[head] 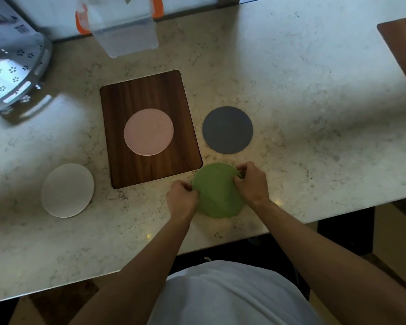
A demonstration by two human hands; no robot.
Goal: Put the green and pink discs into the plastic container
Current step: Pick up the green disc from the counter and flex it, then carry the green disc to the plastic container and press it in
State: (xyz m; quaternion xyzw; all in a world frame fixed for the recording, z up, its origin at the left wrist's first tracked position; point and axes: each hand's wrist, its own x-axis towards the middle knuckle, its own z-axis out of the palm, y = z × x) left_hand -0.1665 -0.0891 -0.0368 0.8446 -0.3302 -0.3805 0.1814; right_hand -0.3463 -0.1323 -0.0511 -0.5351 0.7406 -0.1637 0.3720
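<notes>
The green disc [217,191] lies on the marble counter near its front edge. My left hand [182,199] pinches its left rim and my right hand [252,180] pinches its upper right rim, where the edge is slightly lifted. The pink disc [148,131] rests flat on a dark wooden board [148,90] to the upper left of my hands. The clear plastic container [124,26] with orange clips stands at the back of the counter, beyond the board.
A grey disc [227,130] lies right of the board and a white disc [67,190] lies at the front left. A perforated metal colander [14,73] sits at the far left. A wooden surface [403,48] juts in at the right.
</notes>
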